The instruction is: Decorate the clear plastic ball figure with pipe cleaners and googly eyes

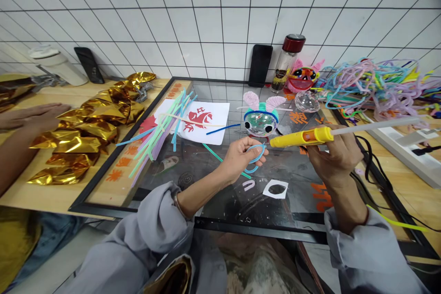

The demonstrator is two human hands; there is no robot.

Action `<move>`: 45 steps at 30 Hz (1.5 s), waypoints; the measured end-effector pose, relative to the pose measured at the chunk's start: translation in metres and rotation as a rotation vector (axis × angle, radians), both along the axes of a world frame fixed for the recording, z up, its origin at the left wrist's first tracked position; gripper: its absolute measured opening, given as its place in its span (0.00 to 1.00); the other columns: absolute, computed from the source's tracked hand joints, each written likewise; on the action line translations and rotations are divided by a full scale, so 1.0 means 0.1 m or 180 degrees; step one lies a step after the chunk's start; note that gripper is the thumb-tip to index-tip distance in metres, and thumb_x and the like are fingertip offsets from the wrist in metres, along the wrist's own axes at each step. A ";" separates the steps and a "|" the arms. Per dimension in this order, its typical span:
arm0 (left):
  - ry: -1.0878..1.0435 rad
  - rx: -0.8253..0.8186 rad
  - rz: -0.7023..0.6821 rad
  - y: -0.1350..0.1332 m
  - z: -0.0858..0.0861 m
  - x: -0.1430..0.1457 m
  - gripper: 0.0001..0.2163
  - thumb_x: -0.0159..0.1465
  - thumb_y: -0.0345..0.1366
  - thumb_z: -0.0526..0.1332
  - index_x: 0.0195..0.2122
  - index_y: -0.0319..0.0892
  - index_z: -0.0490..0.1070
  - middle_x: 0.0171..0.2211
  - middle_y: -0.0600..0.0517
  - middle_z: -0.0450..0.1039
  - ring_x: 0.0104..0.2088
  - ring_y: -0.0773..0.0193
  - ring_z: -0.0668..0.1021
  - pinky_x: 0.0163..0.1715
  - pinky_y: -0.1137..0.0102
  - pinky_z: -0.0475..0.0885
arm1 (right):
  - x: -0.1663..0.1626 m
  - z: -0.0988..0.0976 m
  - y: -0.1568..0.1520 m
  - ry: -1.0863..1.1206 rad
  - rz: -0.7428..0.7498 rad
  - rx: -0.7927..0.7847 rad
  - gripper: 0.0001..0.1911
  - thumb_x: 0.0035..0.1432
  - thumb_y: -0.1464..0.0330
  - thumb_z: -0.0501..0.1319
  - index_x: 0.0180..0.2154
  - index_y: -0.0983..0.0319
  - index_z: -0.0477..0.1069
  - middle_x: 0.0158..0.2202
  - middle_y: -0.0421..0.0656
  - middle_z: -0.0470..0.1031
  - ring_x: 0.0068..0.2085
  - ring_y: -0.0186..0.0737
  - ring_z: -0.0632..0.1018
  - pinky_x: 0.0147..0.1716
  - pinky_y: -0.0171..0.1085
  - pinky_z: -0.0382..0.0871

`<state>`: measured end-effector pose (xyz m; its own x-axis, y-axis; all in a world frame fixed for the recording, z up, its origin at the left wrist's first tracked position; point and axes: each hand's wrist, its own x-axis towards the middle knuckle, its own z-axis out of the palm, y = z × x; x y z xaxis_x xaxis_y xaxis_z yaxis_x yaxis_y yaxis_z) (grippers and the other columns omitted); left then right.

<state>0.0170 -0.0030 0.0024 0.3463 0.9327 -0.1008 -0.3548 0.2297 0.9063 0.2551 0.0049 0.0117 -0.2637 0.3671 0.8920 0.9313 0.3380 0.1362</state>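
Head view: the left hand [243, 156] has its thumb and forefinger pinching a light-blue, fuzzy pipe-cleaner loop [257, 159], its other fingers curled behind it. The loop sits at those fingertips, and its joined end sticks out to the right, towards the right hand [334, 156]. That hand's fingers are wrapped round a yellow plastic glue gun [299, 138]; how far the trigger is pressed cannot be told. A long translucent glue stick [375, 125] runs out of the back to the right.

The gap that matters is the small one between nozzle and loop. The glue gun's long axis lies roughly left to right, with the nozzle pointing left and tipped slightly down. Its tip is just beside the loop's end, on the right; whether they touch is too fine to tell. The left hand is much the nearer to the loop, the right hand set back behind the body of the tool.

Just beyond the nozzle stands a green figure with pink ears and a clear domed face [261, 121]. On the near side, a white paper piece with a dark oval [275, 189] lies flat on the black-framed glass panel [241, 228].
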 end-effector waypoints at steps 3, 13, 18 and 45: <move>0.0014 0.0012 -0.0008 0.00 0.00 0.00 0.18 0.51 0.44 0.73 0.32 0.37 0.70 0.30 0.50 0.78 0.25 0.71 0.76 0.25 0.75 0.70 | 0.01 0.00 0.00 0.0011 -0.0059 0.0059 0.01 0.57 0.68 0.63 0.34 0.58 0.73 0.31 0.47 0.79 0.37 0.48 0.79 0.36 0.42 0.72; -0.0035 -0.0015 0.0034 0.00 0.02 0.00 0.17 0.51 0.41 0.74 0.32 0.36 0.70 0.29 0.50 0.78 0.24 0.71 0.76 0.24 0.75 0.70 | -0.04 0.07 -0.02 -0.0078 0.0160 0.0298 0.05 0.56 0.70 0.64 0.37 0.58 0.72 0.30 0.44 0.80 0.34 0.45 0.80 0.35 0.40 0.72; -0.0018 -0.0039 0.0051 -0.01 0.02 0.00 0.16 0.51 0.40 0.73 0.32 0.37 0.70 0.29 0.50 0.78 0.24 0.72 0.76 0.25 0.75 0.71 | -0.01 0.01 -0.01 0.0029 0.0137 -0.0088 0.03 0.56 0.69 0.63 0.35 0.57 0.72 0.32 0.44 0.80 0.38 0.47 0.80 0.37 0.42 0.73; -0.0376 -0.0480 0.0088 -0.03 0.11 0.00 0.06 0.57 0.29 0.67 0.32 0.37 0.70 0.32 0.49 0.79 0.28 0.70 0.79 0.30 0.75 0.73 | -0.01 0.01 -0.02 0.0280 -0.0279 0.0288 0.05 0.54 0.67 0.65 0.36 0.57 0.72 0.31 0.47 0.78 0.33 0.51 0.79 0.34 0.45 0.71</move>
<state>0.0173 -0.0062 0.0138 0.3383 0.9194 -0.2004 -0.4647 0.3484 0.8140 0.2544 0.0033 0.0122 -0.1537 0.3022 0.9408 0.9663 0.2450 0.0792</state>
